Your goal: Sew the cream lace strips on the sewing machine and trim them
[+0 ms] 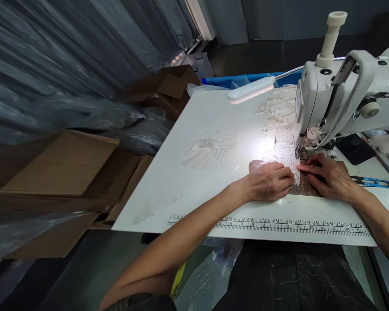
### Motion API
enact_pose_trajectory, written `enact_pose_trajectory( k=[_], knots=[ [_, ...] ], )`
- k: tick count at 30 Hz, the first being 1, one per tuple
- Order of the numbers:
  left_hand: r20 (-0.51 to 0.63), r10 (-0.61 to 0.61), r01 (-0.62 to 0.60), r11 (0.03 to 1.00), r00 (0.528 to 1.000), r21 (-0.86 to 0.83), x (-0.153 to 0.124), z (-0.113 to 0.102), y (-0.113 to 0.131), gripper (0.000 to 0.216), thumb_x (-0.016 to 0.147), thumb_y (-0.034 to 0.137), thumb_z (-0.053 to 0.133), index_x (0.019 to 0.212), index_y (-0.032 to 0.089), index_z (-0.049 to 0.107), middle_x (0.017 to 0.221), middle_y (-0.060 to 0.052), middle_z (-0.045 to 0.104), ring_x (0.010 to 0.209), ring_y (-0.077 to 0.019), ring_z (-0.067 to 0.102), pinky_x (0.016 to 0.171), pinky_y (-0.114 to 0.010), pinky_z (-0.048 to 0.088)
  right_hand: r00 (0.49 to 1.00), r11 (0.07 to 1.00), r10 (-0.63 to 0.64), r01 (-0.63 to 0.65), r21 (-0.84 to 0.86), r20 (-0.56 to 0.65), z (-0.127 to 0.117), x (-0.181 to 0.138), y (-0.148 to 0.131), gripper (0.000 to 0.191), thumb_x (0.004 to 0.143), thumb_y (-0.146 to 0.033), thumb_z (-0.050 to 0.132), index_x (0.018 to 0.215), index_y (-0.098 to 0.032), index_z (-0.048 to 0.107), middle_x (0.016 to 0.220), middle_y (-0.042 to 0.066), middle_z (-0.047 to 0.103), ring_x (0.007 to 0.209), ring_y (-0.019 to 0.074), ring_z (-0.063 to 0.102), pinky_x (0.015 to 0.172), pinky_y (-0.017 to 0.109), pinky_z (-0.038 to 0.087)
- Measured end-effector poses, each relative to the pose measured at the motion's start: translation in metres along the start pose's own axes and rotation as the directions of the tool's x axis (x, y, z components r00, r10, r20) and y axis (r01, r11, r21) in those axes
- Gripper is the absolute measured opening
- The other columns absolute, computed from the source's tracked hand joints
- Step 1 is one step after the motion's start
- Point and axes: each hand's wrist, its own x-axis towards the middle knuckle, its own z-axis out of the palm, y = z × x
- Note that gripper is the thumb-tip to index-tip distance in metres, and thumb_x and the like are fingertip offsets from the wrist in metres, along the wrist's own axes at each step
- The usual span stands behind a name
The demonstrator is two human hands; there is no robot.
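A strip of white lace lies under the needle and presser foot of a white sewing machine. My left hand is closed, fingers curled and pinching the left edge of the lace just in front of the foot. To its right, my right hand rests low over the brown plate, fingers stretched and apart, with the index fingertip touching the lace's right edge. More lace is bunched behind the foot. A separate lace piece lies flat on the white table.
A lit lamp hangs left of the machine head. Blue thread snips and a dark flat object lie at the right. A printed ruler runs along the front edge. Open cardboard boxes and plastic stand left.
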Motion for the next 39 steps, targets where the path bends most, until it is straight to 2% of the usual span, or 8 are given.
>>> enact_pose_trajectory(
  k=[3, 8, 12, 17, 22, 27, 34, 39],
  knots=[
    [0.069, 0.016, -0.013, 0.998, 0.997, -0.054, 0.004, -0.008, -0.002, 0.022, 0.091, 0.022, 0.05, 0.09, 0.013, 0.07, 0.09, -0.007, 0.07, 0.07, -0.0154, 0.059, 0.064, -0.03, 0.047, 0.999, 0.999, -0.041, 0.041, -0.018, -0.009, 0.0, -0.001, -0.001, 0.034, 0.095, -0.026, 0.049, 0.119, -0.026, 0.073, 0.104, 0.011, 0.065, 0.092, 0.0248, 0.061, 0.078, 0.041, 0.053],
    [0.168, -0.037, 0.061, 0.988, 0.985, -0.14, 0.008, -0.012, -0.006, 0.023, 0.089, 0.031, 0.053, 0.087, 0.015, 0.071, 0.089, -0.006, 0.07, 0.071, -0.0165, 0.061, 0.065, -0.031, 0.048, 0.999, 0.998, -0.038, 0.039, -0.059, 0.005, 0.0, 0.0, -0.003, 0.034, 0.094, -0.025, 0.049, 0.117, -0.027, 0.074, 0.105, 0.011, 0.066, 0.089, 0.0245, 0.062, 0.075, 0.041, 0.053],
    [0.156, -0.084, 0.1, 0.99, 0.984, -0.097, 0.007, -0.011, -0.003, 0.026, 0.092, 0.032, 0.051, 0.088, 0.014, 0.07, 0.096, -0.007, 0.07, 0.074, -0.0165, 0.06, 0.07, -0.033, 0.048, 1.0, 0.994, -0.019, 0.021, -0.108, 0.016, -0.001, 0.002, -0.007, 0.033, 0.094, -0.024, 0.049, 0.116, -0.025, 0.073, 0.104, 0.011, 0.066, 0.089, 0.023, 0.064, 0.07, 0.035, 0.052],
    [0.244, -0.107, 0.115, 0.993, 0.964, -0.021, 0.007, -0.01, 0.0, 0.033, 0.095, 0.034, 0.044, 0.095, 0.012, 0.069, 0.098, -0.009, 0.068, 0.079, -0.0192, 0.06, 0.079, -0.037, 0.048, 0.998, 0.975, 0.045, -0.033, -0.221, 0.052, 0.0, 0.005, -0.011, 0.035, 0.095, -0.024, 0.046, 0.118, -0.025, 0.072, 0.099, 0.011, 0.067, 0.082, 0.022, 0.063, 0.061, 0.03, 0.045],
    [0.222, -0.135, 0.137, 0.991, 0.966, 0.006, 0.006, -0.006, 0.0, 0.033, 0.095, 0.033, 0.041, 0.096, 0.012, 0.067, 0.1, -0.009, 0.067, 0.081, -0.0197, 0.059, 0.092, -0.041, 0.047, 0.986, 0.955, 0.141, -0.111, -0.276, 0.09, 0.001, 0.01, -0.017, 0.037, 0.097, -0.028, 0.044, 0.123, -0.028, 0.069, 0.088, 0.008, 0.066, 0.07, 0.0192, 0.059, 0.063, 0.031, 0.044],
    [0.132, -0.134, 0.132, 0.991, 0.982, 0.027, 0.003, -0.001, 0.0, 0.034, 0.094, 0.032, 0.043, 0.099, 0.01, 0.068, 0.1, -0.008, 0.068, 0.083, -0.0191, 0.059, 0.107, -0.043, 0.039, 0.984, 0.948, 0.153, -0.12, -0.296, 0.091, 0.002, 0.013, -0.018, 0.038, 0.098, -0.028, 0.04, 0.124, -0.027, 0.068, 0.082, 0.007, 0.063, 0.067, 0.0193, 0.057, 0.066, 0.033, 0.044],
    [0.155, -0.167, 0.162, 0.986, 0.974, 0.039, 0.004, -0.002, 0.0, 0.038, 0.095, 0.035, 0.041, 0.102, 0.01, 0.068, 0.103, -0.011, 0.067, 0.084, -0.0223, 0.055, 0.087, -0.042, 0.044, 0.996, 0.965, 0.071, -0.055, -0.256, 0.052, 0.003, 0.009, -0.016, 0.042, 0.099, -0.027, 0.033, 0.123, -0.024, 0.067, 0.096, 0.011, 0.065, 0.072, 0.0195, 0.058, 0.062, 0.031, 0.042],
    [0.214, -0.215, 0.221, 0.975, 0.953, -0.002, 0.004, -0.004, -0.004, 0.041, 0.094, 0.038, 0.043, 0.112, 0.008, 0.066, 0.11, -0.012, 0.066, 0.087, -0.0223, 0.056, 0.086, -0.04, 0.042, 0.989, 0.948, 0.135, -0.11, -0.297, 0.066, 0.006, 0.011, -0.016, 0.043, 0.099, -0.031, 0.033, 0.126, -0.022, 0.066, 0.086, 0.011, 0.064, 0.067, 0.0203, 0.056, 0.058, 0.032, 0.042]
  ],
)
